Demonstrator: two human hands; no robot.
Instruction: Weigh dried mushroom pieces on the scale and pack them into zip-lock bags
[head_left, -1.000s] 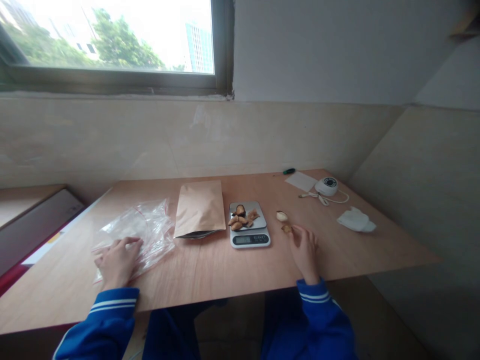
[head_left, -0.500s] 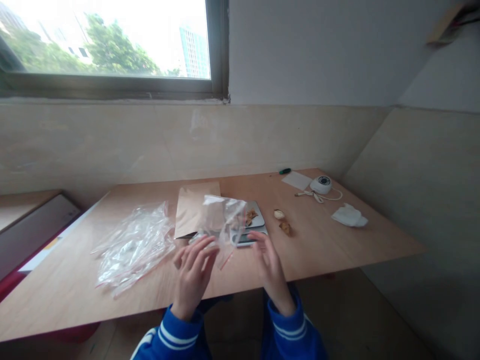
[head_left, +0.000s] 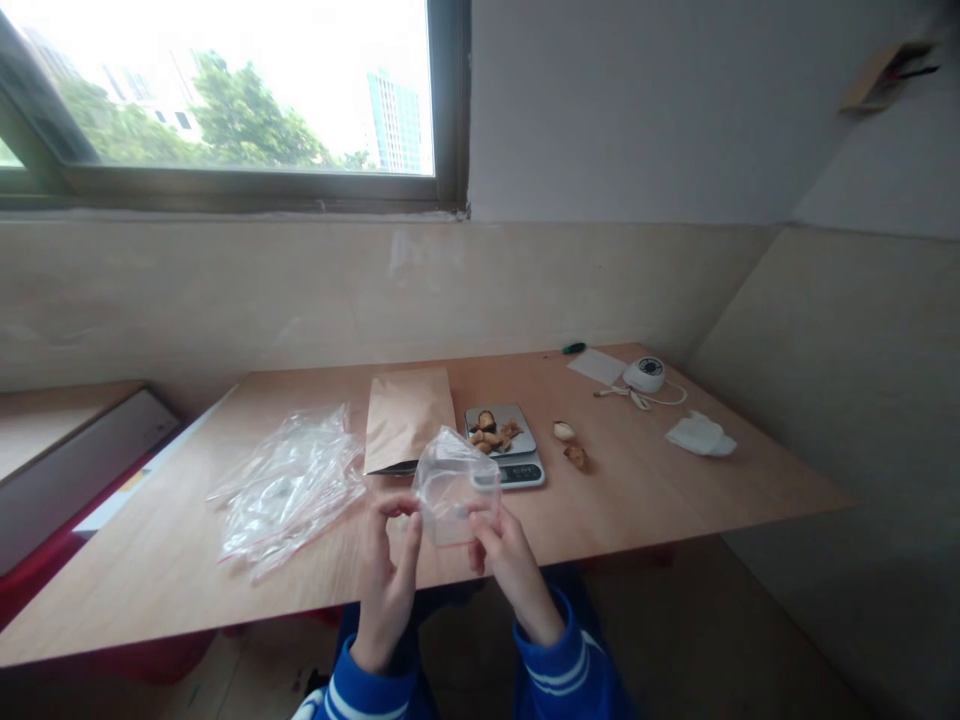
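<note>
Above the near tabletop (head_left: 637, 510): clear bag (head_left: 448, 500) suspended.
Left hand (head_left: 390, 565): left edge pinched by fingers.
Right hand (head_left: 511, 565): right side gripped, apparently for tautness.
Scale (head_left: 529, 473) beyond: brown pieces (head_left: 489, 438) supported.

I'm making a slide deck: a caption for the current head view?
Left hand and right hand hold a clear bag in front of a scale bearing brown pieces.
</note>
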